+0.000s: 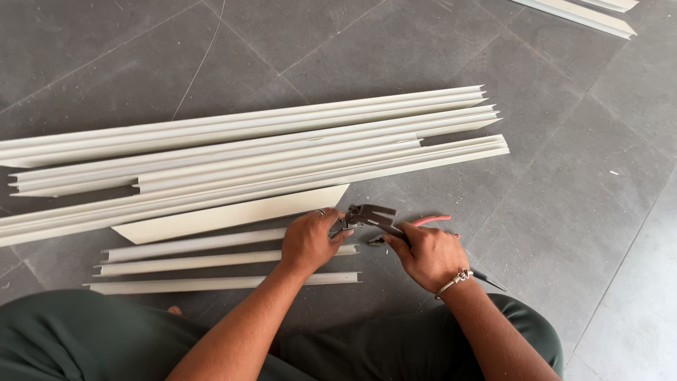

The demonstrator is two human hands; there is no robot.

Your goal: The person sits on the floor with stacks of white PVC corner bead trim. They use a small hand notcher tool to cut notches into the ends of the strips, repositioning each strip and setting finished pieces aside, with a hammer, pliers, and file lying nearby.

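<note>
Head cam: pliers (pixel 381 219) long axis upper-left to lower-right.

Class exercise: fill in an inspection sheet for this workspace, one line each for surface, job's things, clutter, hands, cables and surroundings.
Surface: dark grey tiled floor, with pale scuff lines.
Job's things: metal hand tool with red handles, held over the end of the middle one of three short white strips.
Clutter: a stack of long white profiles beyond the hands; one flat piece with a slanted end beside them.
Hands: left hand rests on the short strips and touches the tool's head; right hand grips the handles and wears a bracelet.
Cables: nothing seen.
Surroundings: more white profiles at the top right; the person's dark green trousers at the bottom.
</note>
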